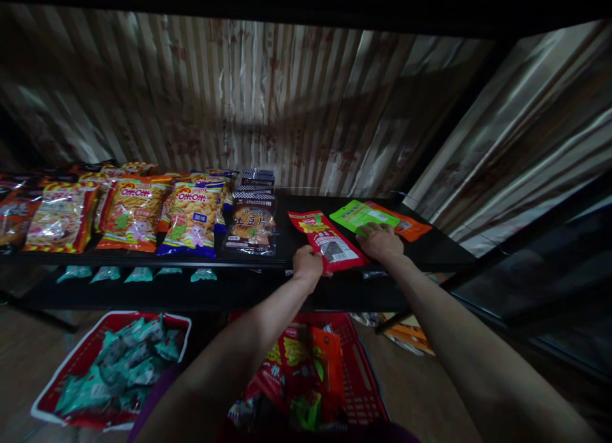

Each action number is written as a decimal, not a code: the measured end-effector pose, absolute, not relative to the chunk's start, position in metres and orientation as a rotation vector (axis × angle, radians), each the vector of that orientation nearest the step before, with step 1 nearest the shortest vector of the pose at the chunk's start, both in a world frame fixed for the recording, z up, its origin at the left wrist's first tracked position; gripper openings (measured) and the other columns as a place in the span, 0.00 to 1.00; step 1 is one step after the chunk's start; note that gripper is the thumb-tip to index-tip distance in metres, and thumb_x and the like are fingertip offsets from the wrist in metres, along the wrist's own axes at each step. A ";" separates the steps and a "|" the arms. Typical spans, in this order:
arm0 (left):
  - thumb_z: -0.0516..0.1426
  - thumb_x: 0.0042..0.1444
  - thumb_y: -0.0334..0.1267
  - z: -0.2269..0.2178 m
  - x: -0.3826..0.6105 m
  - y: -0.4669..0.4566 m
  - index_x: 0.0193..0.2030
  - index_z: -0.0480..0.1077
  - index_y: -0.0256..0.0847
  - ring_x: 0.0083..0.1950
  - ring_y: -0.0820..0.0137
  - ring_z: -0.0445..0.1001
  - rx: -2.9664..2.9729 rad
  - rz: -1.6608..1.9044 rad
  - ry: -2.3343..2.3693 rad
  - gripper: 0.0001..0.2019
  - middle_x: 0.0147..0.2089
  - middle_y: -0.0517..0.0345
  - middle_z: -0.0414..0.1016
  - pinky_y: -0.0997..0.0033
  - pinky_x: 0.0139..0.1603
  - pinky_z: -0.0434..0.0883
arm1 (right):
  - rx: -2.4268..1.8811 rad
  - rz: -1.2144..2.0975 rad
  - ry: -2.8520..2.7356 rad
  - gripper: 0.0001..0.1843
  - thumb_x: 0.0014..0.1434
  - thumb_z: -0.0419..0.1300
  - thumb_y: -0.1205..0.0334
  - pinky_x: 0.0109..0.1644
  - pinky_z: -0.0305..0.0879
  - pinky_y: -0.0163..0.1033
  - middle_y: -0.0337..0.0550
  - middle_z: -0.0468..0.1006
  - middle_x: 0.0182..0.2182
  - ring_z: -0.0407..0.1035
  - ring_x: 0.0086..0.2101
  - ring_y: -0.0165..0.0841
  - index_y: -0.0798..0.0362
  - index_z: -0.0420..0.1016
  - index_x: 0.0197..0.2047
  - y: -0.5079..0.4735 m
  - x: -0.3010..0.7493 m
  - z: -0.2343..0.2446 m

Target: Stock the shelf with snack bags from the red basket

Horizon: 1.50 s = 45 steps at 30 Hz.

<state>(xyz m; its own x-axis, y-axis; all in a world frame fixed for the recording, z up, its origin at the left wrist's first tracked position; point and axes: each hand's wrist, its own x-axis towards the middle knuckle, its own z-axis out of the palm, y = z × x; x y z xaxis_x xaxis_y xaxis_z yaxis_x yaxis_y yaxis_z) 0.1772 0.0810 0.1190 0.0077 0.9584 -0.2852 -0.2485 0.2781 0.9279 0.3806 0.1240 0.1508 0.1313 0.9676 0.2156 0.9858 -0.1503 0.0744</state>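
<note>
My left hand [307, 264] is closed on the lower left edge of a red snack packet [329, 242], which lies at a slant on the black shelf. Just right of it, a green snack packet [358, 215] lies flat, its near edge gripped by my right hand [380, 240]; the fingers partly cover it. An orange packet [408, 226] shows from under the green one's right side. Left of the red packet stands a row of brown potato-slice bags [251, 223].
Further left on the shelf [282, 258] stand blue-and-yellow snack bags [190, 217], orange bags [131, 213] and noodle-like packs [60, 217]. A lower shelf [229, 293] holds teal packets [138, 275]. Below are a red basket [358, 366] of packets and a white-rimmed basket [48, 395] of teal packets.
</note>
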 end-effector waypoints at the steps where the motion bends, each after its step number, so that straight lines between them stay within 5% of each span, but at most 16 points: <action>1: 0.63 0.47 0.36 0.119 0.177 0.081 0.28 0.71 0.36 0.23 0.71 0.73 0.807 1.135 1.159 0.06 0.23 0.57 0.73 0.74 0.22 0.72 | -2.324 -0.342 -1.921 0.21 0.59 0.51 0.54 0.54 0.55 0.58 0.55 0.66 0.58 0.55 0.57 0.53 0.53 0.73 0.52 0.121 0.379 0.152; 5: 0.60 0.48 0.34 0.120 0.170 0.079 0.28 0.72 0.37 0.22 0.72 0.71 0.824 1.154 1.154 0.04 0.22 0.58 0.72 0.76 0.21 0.70 | -2.176 -0.354 -1.742 0.21 0.59 0.50 0.57 0.57 0.56 0.54 0.54 0.70 0.55 0.59 0.56 0.49 0.57 0.74 0.50 0.107 0.363 0.155; 9: 0.58 0.49 0.31 0.123 0.157 0.072 0.27 0.71 0.37 0.18 0.77 0.66 0.844 1.158 1.150 0.02 0.21 0.61 0.70 0.79 0.18 0.66 | -1.909 0.007 -1.541 0.20 0.58 0.51 0.56 0.55 0.61 0.46 0.52 0.77 0.48 0.69 0.49 0.42 0.55 0.76 0.48 0.091 0.341 0.145; 14: 0.54 0.49 0.28 0.123 0.135 0.060 0.26 0.70 0.38 0.18 0.77 0.64 0.902 1.139 1.120 0.05 0.22 0.63 0.69 0.79 0.18 0.63 | -1.547 0.694 -0.996 0.19 0.49 0.62 0.56 0.38 0.70 0.38 0.43 0.81 0.35 0.74 0.33 0.34 0.52 0.75 0.45 0.069 0.317 0.134; 18: 0.54 0.49 0.28 0.114 0.119 0.048 0.27 0.70 0.38 0.25 0.75 0.68 0.996 1.169 1.059 0.05 0.24 0.62 0.71 0.76 0.28 0.67 | -1.319 0.989 -0.676 0.22 0.39 0.69 0.65 0.27 0.68 0.31 0.37 0.79 0.24 0.71 0.23 0.28 0.52 0.74 0.42 0.044 0.301 0.138; 26: 0.57 0.48 0.33 0.087 0.087 0.003 0.30 0.70 0.37 0.28 0.73 0.71 1.054 1.026 0.927 0.03 0.28 0.60 0.75 0.75 0.30 0.66 | -1.195 1.194 -0.542 0.22 0.33 0.74 0.61 0.27 0.73 0.37 0.39 0.81 0.24 0.75 0.23 0.35 0.52 0.77 0.35 -0.016 0.273 0.120; 31: 0.62 0.46 0.47 0.084 0.080 -0.019 0.41 0.72 0.35 0.36 0.65 0.75 0.939 1.067 0.924 0.19 0.35 0.53 0.77 0.67 0.38 0.71 | -1.172 1.296 -0.509 0.24 0.30 0.75 0.61 0.28 0.74 0.37 0.41 0.82 0.26 0.75 0.23 0.34 0.53 0.79 0.34 -0.029 0.258 0.109; 36: 0.59 0.47 0.57 0.088 0.083 -0.019 0.38 0.73 0.36 0.34 0.66 0.74 0.904 1.146 1.020 0.24 0.32 0.54 0.77 0.69 0.36 0.71 | -1.129 1.300 -0.542 0.24 0.30 0.75 0.58 0.29 0.74 0.36 0.40 0.82 0.26 0.76 0.24 0.34 0.52 0.79 0.35 -0.029 0.259 0.100; 45: 0.59 0.47 0.55 0.094 0.096 -0.016 0.34 0.74 0.37 0.30 0.68 0.73 0.929 1.147 1.034 0.20 0.30 0.55 0.77 0.71 0.33 0.70 | -1.096 1.294 -0.551 0.23 0.33 0.74 0.52 0.29 0.74 0.42 0.41 0.82 0.26 0.77 0.27 0.41 0.51 0.79 0.34 -0.017 0.263 0.102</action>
<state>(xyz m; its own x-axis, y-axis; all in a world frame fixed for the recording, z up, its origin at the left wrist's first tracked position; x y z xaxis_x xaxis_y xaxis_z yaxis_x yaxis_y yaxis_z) 0.0963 -0.0157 0.0937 0.0973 0.9831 -0.1549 -0.2556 0.1751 0.9508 0.2627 -0.0174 0.1020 0.2465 0.9395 -0.2380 -0.4793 -0.0953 -0.8725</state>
